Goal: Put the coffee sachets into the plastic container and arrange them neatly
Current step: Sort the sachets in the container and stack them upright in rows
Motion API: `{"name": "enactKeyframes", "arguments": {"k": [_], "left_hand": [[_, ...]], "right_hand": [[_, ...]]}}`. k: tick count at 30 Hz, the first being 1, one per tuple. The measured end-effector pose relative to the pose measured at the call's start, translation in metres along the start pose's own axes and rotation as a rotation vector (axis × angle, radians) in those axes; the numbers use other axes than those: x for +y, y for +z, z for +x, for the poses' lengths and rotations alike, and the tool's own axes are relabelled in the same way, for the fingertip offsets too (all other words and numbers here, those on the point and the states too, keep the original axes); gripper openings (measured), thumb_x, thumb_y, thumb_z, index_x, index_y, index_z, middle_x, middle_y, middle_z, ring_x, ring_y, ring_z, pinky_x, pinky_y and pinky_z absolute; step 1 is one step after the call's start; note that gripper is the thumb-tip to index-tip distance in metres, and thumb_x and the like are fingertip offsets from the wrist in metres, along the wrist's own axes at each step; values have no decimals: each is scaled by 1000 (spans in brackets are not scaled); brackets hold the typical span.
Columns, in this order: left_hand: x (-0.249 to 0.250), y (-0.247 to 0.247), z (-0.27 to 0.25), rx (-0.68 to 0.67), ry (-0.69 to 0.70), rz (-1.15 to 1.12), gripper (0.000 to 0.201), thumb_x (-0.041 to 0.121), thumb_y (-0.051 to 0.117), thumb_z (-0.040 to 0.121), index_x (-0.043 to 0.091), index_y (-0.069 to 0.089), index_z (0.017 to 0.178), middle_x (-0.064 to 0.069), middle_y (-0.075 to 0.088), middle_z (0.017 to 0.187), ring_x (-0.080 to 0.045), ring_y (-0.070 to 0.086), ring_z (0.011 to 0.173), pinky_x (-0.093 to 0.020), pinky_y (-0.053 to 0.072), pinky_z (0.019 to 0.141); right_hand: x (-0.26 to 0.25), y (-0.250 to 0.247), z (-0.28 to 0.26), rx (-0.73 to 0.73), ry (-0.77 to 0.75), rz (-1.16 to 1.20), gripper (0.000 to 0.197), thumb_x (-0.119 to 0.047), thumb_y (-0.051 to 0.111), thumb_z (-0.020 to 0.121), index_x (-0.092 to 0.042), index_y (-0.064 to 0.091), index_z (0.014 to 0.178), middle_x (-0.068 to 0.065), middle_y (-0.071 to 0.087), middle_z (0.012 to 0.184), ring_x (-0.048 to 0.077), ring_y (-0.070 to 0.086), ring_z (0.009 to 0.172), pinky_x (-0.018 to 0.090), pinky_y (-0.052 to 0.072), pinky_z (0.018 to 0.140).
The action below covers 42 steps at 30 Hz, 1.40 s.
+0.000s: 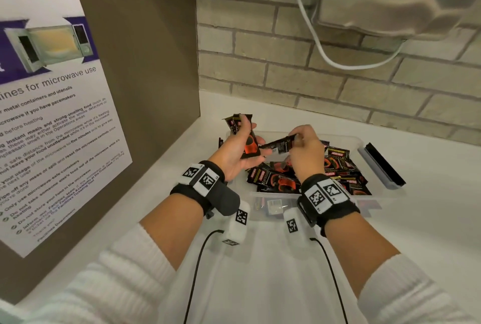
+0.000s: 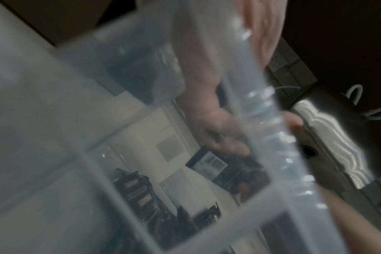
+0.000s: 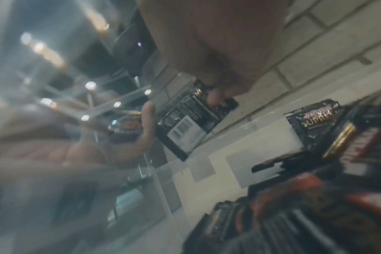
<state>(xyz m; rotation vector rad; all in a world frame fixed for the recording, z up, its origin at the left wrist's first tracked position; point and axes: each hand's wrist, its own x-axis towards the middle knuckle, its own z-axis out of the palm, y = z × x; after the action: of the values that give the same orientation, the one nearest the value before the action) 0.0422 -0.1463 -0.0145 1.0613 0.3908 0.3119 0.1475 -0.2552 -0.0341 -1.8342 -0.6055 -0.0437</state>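
A clear plastic container (image 1: 307, 194) sits on the white counter, with several black-and-orange coffee sachets (image 1: 338, 170) heaped loosely in its right half. Over the container's left end, my left hand (image 1: 242, 151) is palm up and grips a small stack of sachets (image 1: 251, 145). My right hand (image 1: 303, 145) pinches one sachet (image 1: 279, 145) by its end, its other end touching the stack. The right wrist view shows that sachet's barcode side (image 3: 185, 127) pinched by my fingertips (image 3: 215, 98), beside my left hand (image 3: 146, 130). The left wrist view is blurred, looking through the container wall (image 2: 272, 120).
A brown panel with a microwave-use poster (image 1: 52, 120) stands close on the left. The brick wall (image 1: 312, 68) runs behind, with a white cable (image 1: 320, 45) hanging down it. A grey-and-black clip (image 1: 384, 164) sits on the container's right end. White counter (image 1: 429, 219) extends right.
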Motion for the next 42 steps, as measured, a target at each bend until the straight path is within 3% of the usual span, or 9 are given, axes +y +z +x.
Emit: {"name": "enactKeyframes", "arguments": {"k": [5,12,19,23,27,30,34,38,42], "left_hand": [[1,-3,-1,-40,-52,-41,66,66,31,85,12,52,115,-9,55,87,-28,68,86,-26,58,58],[1,-3,3,-96,-73,62,67,66,34,84,6,59,101,-14,62,84,-26,70,78,-38,59,79],[1,-2,1,-109,-109,136,64,73,36,77,22,61,106,-7,67,111,-21,62,103,-32,51,84],[1,4,-5,-232,-150,112,74,72,42,67,23,55,121,-15,64,119,-33,62,110,-48,49,95],[-4,7,-13,-270,-171,163,67,61,51,73,18,51,124,-13,64,111,-28,68,94,-38,59,75],[-4,6,-15,-278,-188,244,67,63,51,74,14,55,119,-13,64,104,-25,68,89,-42,58,79],[-5,10,-17,-315,-214,277,74,70,51,68,26,52,128,-4,59,128,-19,59,114,-37,50,94],[-3,10,-19,-326,-242,152,63,64,47,71,21,57,116,-8,64,115,-21,61,106,-40,47,97],[0,9,-17,-333,-193,84,66,64,43,71,16,59,113,-8,69,102,-20,65,98,-32,51,90]], "right_hand": [[-11,-15,-1,92,30,533,32,8,36,86,-15,50,69,-2,51,70,7,50,66,19,41,67],[-6,-22,-10,-176,-136,484,62,25,52,77,-28,44,109,2,54,97,6,53,100,32,40,99],[-42,-28,-14,-257,-195,648,59,25,48,79,-25,47,112,2,52,94,9,57,91,29,55,80],[-53,-14,-20,-278,-219,348,51,14,53,84,-26,47,115,-4,46,96,-3,54,82,16,52,69],[-41,-3,-25,-150,-323,-52,47,-1,61,83,-19,50,125,-6,39,109,4,45,99,26,42,93],[-40,-18,-26,-396,-286,-105,75,-7,67,77,-23,31,142,-6,28,139,14,25,133,35,27,113],[-44,-23,-33,-652,-333,-518,121,-38,79,63,-25,-5,149,-11,-1,155,11,-4,143,47,-3,117],[-43,-18,-33,-493,-369,-541,99,-35,77,63,-18,21,143,-1,35,131,15,30,122,46,26,111],[-44,-16,-34,-500,-401,-509,93,-34,78,61,-19,27,137,-7,34,113,8,30,105,38,35,100]]}}
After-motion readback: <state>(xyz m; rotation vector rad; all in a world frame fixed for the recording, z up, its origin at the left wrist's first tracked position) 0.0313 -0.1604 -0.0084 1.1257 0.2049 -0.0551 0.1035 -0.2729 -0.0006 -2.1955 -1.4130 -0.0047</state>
